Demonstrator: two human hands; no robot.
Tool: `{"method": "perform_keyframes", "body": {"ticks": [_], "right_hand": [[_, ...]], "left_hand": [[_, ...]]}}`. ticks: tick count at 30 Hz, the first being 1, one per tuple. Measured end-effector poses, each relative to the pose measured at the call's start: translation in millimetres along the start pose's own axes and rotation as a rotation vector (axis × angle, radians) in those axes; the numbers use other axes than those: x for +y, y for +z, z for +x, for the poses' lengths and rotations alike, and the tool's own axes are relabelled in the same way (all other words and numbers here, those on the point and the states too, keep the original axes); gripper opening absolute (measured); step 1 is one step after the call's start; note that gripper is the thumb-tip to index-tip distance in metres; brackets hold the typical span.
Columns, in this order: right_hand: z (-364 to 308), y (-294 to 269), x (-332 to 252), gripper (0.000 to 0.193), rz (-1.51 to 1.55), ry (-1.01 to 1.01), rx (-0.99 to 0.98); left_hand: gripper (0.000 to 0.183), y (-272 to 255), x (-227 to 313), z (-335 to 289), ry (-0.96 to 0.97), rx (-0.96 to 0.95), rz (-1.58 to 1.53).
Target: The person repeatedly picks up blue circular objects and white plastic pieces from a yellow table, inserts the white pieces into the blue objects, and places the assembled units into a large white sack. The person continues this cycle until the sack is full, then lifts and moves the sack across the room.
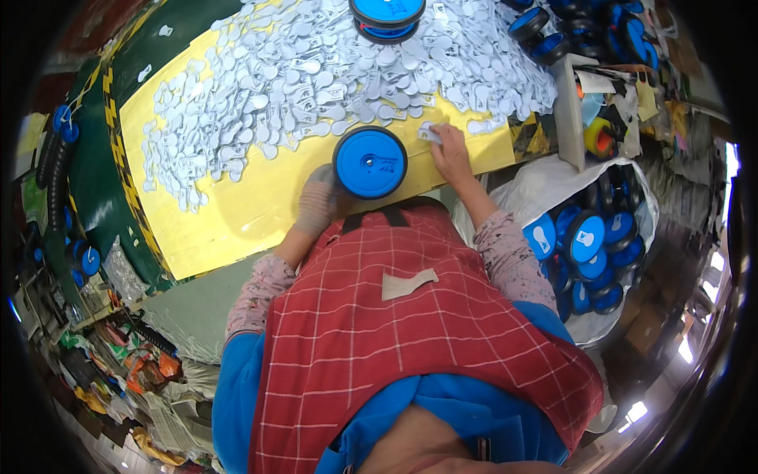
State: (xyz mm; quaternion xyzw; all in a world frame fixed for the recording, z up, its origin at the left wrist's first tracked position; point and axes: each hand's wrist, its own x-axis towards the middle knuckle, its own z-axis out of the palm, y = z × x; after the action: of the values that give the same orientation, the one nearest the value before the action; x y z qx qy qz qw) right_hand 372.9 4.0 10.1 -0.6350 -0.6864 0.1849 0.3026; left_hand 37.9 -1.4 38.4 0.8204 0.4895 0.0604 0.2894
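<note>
A blue wheel with a black rim [369,175] sits at the near edge of the yellow board, its flat face turned up. My left hand [317,204], in a thin greyish glove, is closed on the wheel's left side, its fingertips partly hidden by the rim. To the right of the wheel, my bare right hand [452,155] pinches a small whitish tag [429,133] just above the board. Beyond both hands spreads a thick heap of pale, keyhole-shaped tags [316,87]. Stacked blue-and-black wheels [387,9] stand on the far part of the heap.
The yellow board [237,245] lies on a green table [91,209] with striped edge tape. At my right, a white sack [505,193] holds many blue wheels [586,237], some bearing pale tags. A bin of odds and ends [567,110] and more black-and-blue wheels [553,47] stand at the far right.
</note>
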Motion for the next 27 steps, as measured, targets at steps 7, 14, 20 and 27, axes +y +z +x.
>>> {"method": "perform_keyframes", "body": {"ticks": [7,14,20,27], "right_hand": [[-5,19,-4,0.024,0.077,0.236,0.235],[-3,6,1,0.032,-0.383,0.566,0.165],[-17,14,13,0.036,-0.327,0.366,0.168],[-8,-13,-152,0.033,-0.008,-0.096,0.091]], "left_hand": [[0.050,-73,61,71,0.483,0.249,0.008],[0.039,-80,80,123,0.258,-0.343,0.126],[0.045,-44,-2,58,-0.259,-0.238,-0.869],[0.041,-7,-19,37,-0.324,-0.255,-1.658]]}}
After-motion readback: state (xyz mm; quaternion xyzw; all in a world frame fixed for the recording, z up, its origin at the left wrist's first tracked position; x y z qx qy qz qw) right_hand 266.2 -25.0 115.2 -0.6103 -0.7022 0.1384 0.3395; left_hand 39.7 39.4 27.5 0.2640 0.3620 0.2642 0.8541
